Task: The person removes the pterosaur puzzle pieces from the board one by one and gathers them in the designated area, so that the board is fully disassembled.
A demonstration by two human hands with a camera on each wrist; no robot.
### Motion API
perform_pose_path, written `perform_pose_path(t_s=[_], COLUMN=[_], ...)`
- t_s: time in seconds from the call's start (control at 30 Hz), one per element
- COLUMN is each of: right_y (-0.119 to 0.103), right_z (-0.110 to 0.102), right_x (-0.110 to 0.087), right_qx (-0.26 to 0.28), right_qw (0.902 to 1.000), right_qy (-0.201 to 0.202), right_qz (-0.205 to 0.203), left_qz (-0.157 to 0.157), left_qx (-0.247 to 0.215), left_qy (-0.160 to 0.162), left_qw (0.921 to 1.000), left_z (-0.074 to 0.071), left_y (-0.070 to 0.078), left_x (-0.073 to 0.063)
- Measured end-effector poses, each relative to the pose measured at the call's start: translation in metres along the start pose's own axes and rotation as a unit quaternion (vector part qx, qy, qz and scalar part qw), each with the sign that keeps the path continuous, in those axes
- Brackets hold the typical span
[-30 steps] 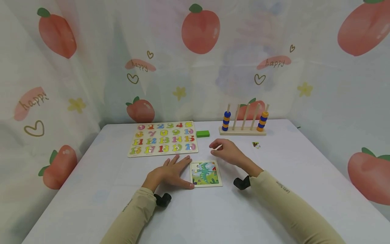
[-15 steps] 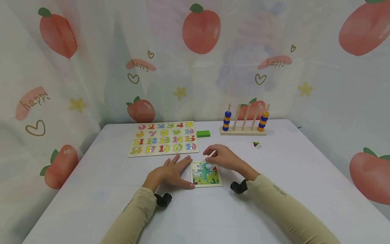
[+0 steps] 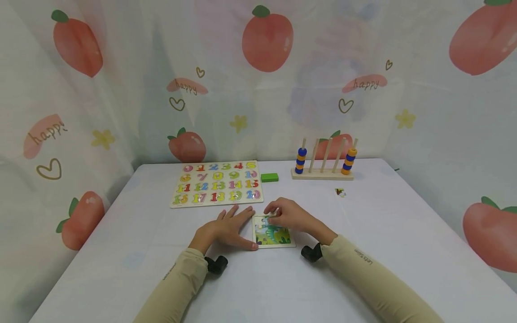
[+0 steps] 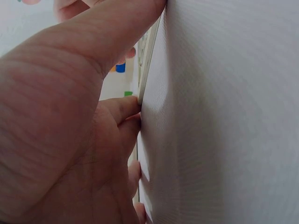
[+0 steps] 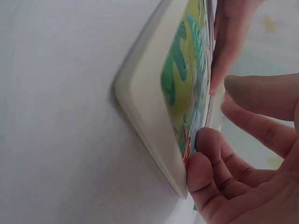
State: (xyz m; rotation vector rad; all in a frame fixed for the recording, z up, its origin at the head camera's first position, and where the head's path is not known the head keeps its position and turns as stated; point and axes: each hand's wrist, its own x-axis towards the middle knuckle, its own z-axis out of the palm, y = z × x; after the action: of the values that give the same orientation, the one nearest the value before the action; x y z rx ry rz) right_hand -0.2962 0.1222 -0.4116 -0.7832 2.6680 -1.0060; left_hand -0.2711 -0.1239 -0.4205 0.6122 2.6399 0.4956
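A small square jigsaw puzzle (image 3: 272, 240) with a green dinosaur picture in a pale frame lies flat on the table. My left hand (image 3: 226, 231) is spread beside it, with the thumb at the frame's near left corner and a fingertip at the far left corner. In the left wrist view, the fingers (image 4: 126, 109) meet the frame's edge. My right hand (image 3: 292, 215) is over the far part of the puzzle, its fingers bent loosely. The right wrist view shows two fingertips (image 5: 201, 172) touching the puzzle near a corner, the thumb apart, and no piece between them.
A number board (image 3: 216, 184) lies at the back left, with a green block (image 3: 269, 177) next to it. At the back right stands a wooden peg rack (image 3: 322, 176) with blue and orange beads. A loose puzzle piece (image 3: 340, 192) lies in front of it.
My right hand has moved left and nearer, from beside the puzzle's far right corner to over its far part. The left hand and puzzle have stayed in place.
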Motion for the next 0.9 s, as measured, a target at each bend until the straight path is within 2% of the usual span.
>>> perform_pose_path(t_s=[0.23,0.6,0.9], right_y=[0.0001,-0.0020,-0.0062], right_z=[0.0050,0.0103,0.0089], right_x=[0.0025,0.0015,0.0013], right_qx=[-0.015,-0.035,-0.038], right_qw=[0.9999,0.9990,0.9983], right_qy=[-0.004,-0.020,-0.034], right_qz=[0.002,0.021,0.028], left_qz=[0.000,0.003,0.003], left_qx=[0.002,-0.001,0.001], left_qy=[0.000,-0.005,0.002], left_qw=[1.0000,1.0000,1.0000], left_z=[0.0040,-0.0013,-0.0012], left_y=[-0.0047,0.0038,0.0043], left_x=[0.0051,-0.0032,-0.0035])
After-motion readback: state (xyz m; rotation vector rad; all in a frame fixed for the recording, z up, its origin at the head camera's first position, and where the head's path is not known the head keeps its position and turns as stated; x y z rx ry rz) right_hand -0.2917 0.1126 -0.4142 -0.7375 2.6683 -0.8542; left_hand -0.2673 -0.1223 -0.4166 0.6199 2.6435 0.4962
